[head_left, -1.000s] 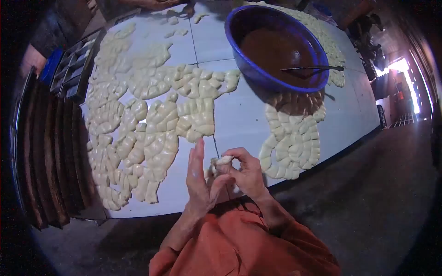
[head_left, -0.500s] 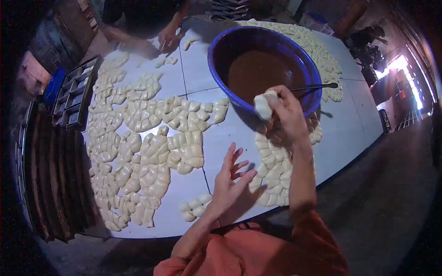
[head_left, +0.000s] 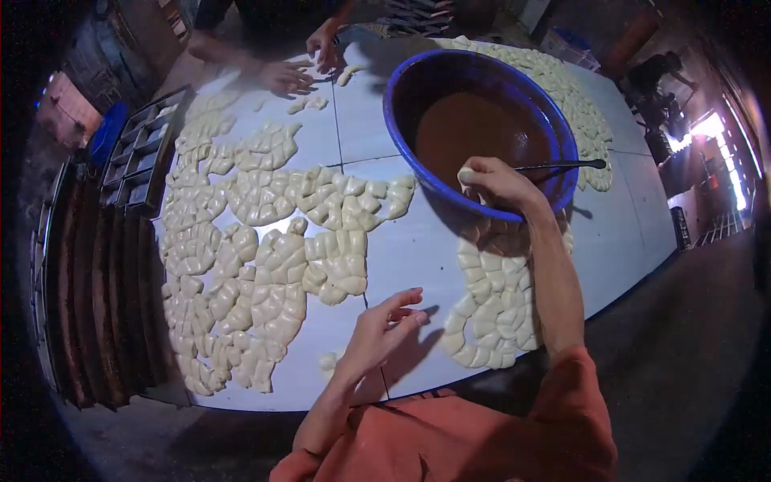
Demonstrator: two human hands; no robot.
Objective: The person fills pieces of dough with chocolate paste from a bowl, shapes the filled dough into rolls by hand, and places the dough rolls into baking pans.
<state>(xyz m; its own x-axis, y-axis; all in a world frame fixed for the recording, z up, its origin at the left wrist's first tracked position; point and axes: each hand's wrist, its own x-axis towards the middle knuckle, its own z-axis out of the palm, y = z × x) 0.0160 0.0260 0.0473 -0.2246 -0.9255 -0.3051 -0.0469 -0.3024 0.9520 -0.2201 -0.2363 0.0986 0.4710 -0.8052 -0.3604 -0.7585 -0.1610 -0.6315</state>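
My right hand (head_left: 504, 185) is closed at the near rim of a blue tub (head_left: 397, 136), above the brown liquid (head_left: 474, 124) inside. A small part of a pale dough piece (head_left: 466, 175) shows at its fingertips; the fingers cover the remainder. Beside that hand, a thin dark handle (head_left: 590, 164) lies across the tub's right rim. My left hand (head_left: 385, 325) hovers over the white table (head_left: 401, 257), fingers apart and holding nothing. Flattened pale dough pieces (head_left: 498, 301) spread below the tub, and a small dough lump (head_left: 328, 361) lies near my left wrist.
A large patch of dough pieces (head_left: 273, 277) covers the table's left side, with more dough (head_left: 562, 92) behind the tub. Across the table, another person's hands (head_left: 287, 78) are near small dough bits. Divided trays (head_left: 140, 165) and dark slats (head_left: 104, 297) stand at left.
My right hand has turned over and dipped toward the tub, leaving less of the dough piece visible. My left hand has lowered toward me. The other person's hands have spread apart.
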